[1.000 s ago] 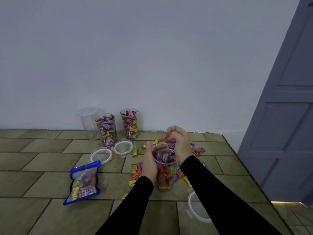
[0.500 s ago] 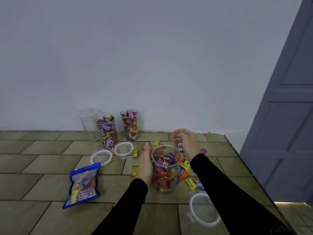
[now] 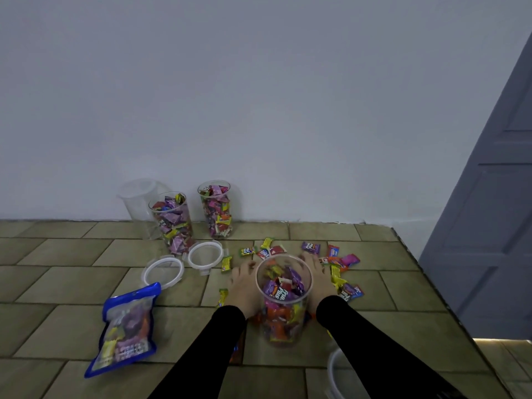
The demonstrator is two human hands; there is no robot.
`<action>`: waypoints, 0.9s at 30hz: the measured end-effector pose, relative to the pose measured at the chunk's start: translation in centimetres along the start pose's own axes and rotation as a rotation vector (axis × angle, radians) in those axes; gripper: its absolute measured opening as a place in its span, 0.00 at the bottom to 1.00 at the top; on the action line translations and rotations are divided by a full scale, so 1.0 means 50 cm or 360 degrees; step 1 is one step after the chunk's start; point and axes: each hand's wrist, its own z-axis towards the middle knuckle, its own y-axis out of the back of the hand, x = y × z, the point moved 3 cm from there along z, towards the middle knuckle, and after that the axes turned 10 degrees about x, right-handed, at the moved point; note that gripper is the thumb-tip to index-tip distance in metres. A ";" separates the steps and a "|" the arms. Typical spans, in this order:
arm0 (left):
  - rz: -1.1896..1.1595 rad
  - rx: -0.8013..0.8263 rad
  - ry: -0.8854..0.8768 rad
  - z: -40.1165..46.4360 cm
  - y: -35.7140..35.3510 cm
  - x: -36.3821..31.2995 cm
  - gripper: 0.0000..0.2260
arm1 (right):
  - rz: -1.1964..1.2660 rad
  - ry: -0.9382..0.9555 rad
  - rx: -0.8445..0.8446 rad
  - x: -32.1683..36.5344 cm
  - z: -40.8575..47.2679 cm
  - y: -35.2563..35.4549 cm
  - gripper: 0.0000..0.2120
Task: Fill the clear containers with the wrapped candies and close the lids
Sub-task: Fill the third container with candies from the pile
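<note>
A clear container (image 3: 283, 321), partly filled with wrapped candies, stands on the tiled floor between my forearms. My left hand (image 3: 243, 286) lies against its left side and holds it. My right hand (image 3: 318, 279) is down beside its right side, fingers reaching forward over the loose wrapped candies (image 3: 339, 262) scattered on the floor; whether it has hold of one is hidden. Two more containers full of candies (image 3: 172, 223) (image 3: 216, 210) stand open by the wall, with an empty container (image 3: 138, 200) behind them. Two lids (image 3: 164, 272) (image 3: 205, 254) lie in front of them.
A blue bag of candies (image 3: 126, 326) lies on the floor at the left. A third lid (image 3: 341, 375) lies at the bottom right by my right sleeve. A white wall runs behind, and a grey door (image 3: 489, 226) stands at the right.
My right hand has left the container's mouth and dropped to the floor on its right. The container with my left hand has come nearer to me.
</note>
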 end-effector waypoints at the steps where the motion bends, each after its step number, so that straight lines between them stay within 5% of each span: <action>1: 0.0092 0.0030 -0.0012 0.011 -0.008 0.007 0.28 | -0.0083 -0.0013 0.0031 -0.003 0.009 -0.004 0.29; 7: 0.0131 0.0030 -0.0111 0.046 -0.012 0.015 0.20 | -0.0222 0.0018 -0.0053 -0.014 0.058 -0.013 0.24; 9: 0.0164 -0.0146 -0.0197 0.068 -0.011 0.015 0.18 | -0.0096 0.0028 -0.0028 -0.021 0.077 -0.017 0.22; 13: -0.0059 -0.0045 -0.0081 0.080 0.008 0.002 0.12 | 0.0211 0.0184 0.0023 -0.014 0.093 -0.024 0.10; 27: -0.0440 -0.0268 -0.0046 0.076 0.044 0.004 0.09 | 0.0277 0.0221 -0.0190 -0.028 0.107 0.020 0.18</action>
